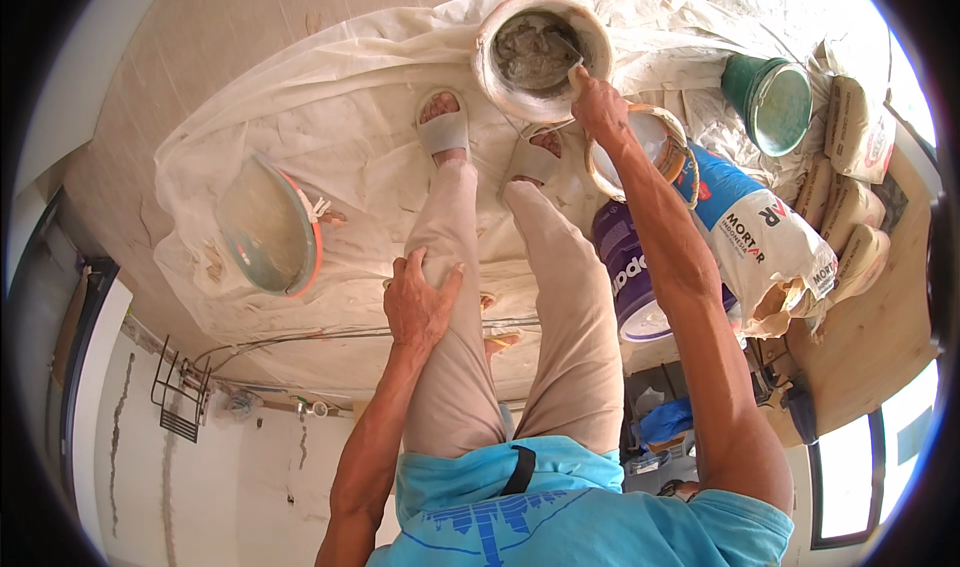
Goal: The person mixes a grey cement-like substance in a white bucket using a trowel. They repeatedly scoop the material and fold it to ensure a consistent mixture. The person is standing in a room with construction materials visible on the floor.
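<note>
A round, whitish bucket (488, 67) stands at the far middle, just beyond my feet. Grey wet mortar (525, 52) lies inside it. My right hand (598, 107) reaches over the bucket's right rim, closed round the pale handle of a trowel (575, 64). The trowel's blade dips toward the mortar and is only partly seen. With fingers spread, my left hand (420, 302) rests on my left leg (440, 237) near the knee and holds nothing. The bucket's wire handle (545, 132) hangs at its near side.
Crumpled pale sheeting (370, 137) covers the floor. A grey-green basin (265, 227) with an orange rim sits left. To the right are a rimmed pail (600, 172), a purple bucket (620, 257), a blue-and-white mortar bag (760, 232), a green bucket (782, 107) and stacked bags (855, 137).
</note>
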The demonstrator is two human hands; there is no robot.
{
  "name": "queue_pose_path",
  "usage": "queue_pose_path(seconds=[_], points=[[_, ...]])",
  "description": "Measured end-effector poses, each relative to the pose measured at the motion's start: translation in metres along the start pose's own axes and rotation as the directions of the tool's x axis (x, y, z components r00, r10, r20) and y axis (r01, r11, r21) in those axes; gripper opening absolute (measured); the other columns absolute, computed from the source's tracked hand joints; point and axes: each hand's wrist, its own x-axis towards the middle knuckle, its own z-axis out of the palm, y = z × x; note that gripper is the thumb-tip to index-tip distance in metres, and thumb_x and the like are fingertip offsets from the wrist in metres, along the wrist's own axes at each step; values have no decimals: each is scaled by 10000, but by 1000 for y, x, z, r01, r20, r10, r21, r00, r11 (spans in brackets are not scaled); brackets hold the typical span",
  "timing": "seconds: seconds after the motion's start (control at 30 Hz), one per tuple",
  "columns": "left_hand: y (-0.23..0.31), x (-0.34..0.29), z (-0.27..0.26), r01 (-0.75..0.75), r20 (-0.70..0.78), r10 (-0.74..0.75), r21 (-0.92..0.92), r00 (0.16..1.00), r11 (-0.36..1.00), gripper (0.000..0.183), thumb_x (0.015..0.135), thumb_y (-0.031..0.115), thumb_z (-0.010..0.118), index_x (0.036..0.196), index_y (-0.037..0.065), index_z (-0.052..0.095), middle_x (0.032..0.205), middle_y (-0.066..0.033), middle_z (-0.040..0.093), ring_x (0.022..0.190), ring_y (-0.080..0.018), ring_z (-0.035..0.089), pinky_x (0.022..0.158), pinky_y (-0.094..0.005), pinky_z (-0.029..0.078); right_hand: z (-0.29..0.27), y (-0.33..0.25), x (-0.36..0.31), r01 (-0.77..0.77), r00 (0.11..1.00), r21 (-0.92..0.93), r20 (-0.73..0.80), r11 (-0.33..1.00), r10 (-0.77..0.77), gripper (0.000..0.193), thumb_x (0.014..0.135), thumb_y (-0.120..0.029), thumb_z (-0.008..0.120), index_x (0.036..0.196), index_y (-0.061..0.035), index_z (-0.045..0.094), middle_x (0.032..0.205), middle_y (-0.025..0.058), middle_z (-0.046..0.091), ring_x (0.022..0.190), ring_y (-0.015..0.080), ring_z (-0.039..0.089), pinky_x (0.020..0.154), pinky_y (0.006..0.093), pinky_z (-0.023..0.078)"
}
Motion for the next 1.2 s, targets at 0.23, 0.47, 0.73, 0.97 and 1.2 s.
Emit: queue_pose_path(seconds=[0.23, 0.47, 0.73, 0.97, 1.2], points=[[2, 1, 0, -27, -12, 27, -3, 1000, 1000, 678, 840, 480, 738, 1323, 29, 590, 1184, -204, 616, 1025, -412, 649, 914, -490, 512, 13, 15, -10, 127, 984, -193, -101, 973, -148, 446, 877, -85, 607, 1321, -72, 557, 1017, 278, 705, 950, 439, 717, 742, 549, 572], [5, 0, -1, -19, -16, 19, -15, 1000, 1000, 667, 847, 484, 732, 1309, 23, 595, 1175, -207, 617, 1034, -410, 644, 920, -494, 502, -1, 8, -21, 14, 989, 67, -146, 998, -4, 488, 852, -69, 628, 1335, -112, 571, 963, 240, 723, 946, 438, 714, 786, 547, 557], [4, -1, -1, -19, -21, 19, -18, 1000, 1000, 663, 846, 476, 732, 1305, 18, 593, 1172, -209, 616, 1020, -412, 645, 917, -497, 501, 14, -7, 9, -75, 992, 72, -99, 995, 82, 327, 873, -62, 577, 1189, -36, 656, 1003, 267, 725, 970, 459, 705, 816, 555, 553], [2, 0, -2, -2, -4, 2, -27, 1000, 1000, 665, 837, 468, 735, 1312, 23, 597, 1174, -211, 616, 1018, -421, 645, 920, -493, 504, -3, 33, 28, -248, 967, 731, 223, 636, 121, 197, 847, -135, 651, 951, 22, 707, 763, 139, 655, 570, 197, 601, 466, 370, 426], [3, 0, -3, 21, -12, -21, -5, 1000, 1000, 674, 837, 478, 727, 1319, 25, 600, 1184, -207, 619, 1024, -415, 646, 924, -489, 504, 4, 35, 23, -549, 833, 805, 509, 223, 217, 221, 890, -147, 642, 1060, -14, 689, 707, 50, 578, 506, 100, 481, 410, 289, 309]])
